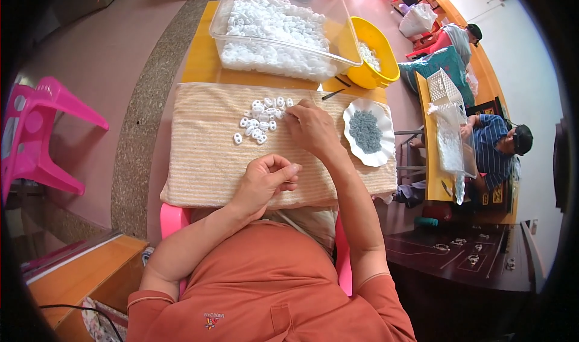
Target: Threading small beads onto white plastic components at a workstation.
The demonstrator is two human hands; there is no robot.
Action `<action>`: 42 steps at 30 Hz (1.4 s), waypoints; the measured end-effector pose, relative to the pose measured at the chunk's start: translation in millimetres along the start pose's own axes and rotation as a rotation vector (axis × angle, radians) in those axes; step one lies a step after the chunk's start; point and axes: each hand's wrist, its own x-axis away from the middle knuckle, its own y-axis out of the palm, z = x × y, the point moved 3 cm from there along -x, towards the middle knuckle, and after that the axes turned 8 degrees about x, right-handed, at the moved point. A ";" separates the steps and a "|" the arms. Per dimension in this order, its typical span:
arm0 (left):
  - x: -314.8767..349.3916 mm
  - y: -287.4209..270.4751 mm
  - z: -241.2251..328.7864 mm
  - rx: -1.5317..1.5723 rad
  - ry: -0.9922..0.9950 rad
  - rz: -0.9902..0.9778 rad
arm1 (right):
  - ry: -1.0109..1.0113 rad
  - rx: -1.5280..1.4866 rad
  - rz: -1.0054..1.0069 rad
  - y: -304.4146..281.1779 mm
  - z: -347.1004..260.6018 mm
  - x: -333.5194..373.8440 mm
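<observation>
A loose pile of small white oval plastic pieces with dark holes lies on the striped beige towel before me. My right hand reaches to the right edge of this pile, its fingers bent down and drawn together. Whether a piece sits between its fingertips is hidden. Closer to my body, my left hand is raised over the towel's near part, fingers curled and thumb pressed to the index finger. What that pinch holds, if anything, cannot be made out. A white scalloped dish of small grey-blue pieces stands right of my right hand.
Behind the towel stands a clear plastic bin full of white pieces, beside a yellow bowl. A thin dark tool lies near the bowl. Pink stool at left. Another person works at a table on the right.
</observation>
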 end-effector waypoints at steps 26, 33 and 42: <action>-1.0 -2.0 -3.3 0.023 0.016 -0.024 | 0.063 0.043 -0.071 1.9 8.5 -11.4; -0.7 -1.7 -2.8 0.022 0.018 -0.011 | 0.024 0.041 -0.023 -2.4 10.1 -6.4; -1.8 -1.1 5.0 0.295 0.026 0.014 | -0.181 -0.405 0.034 -33.6 -24.6 59.2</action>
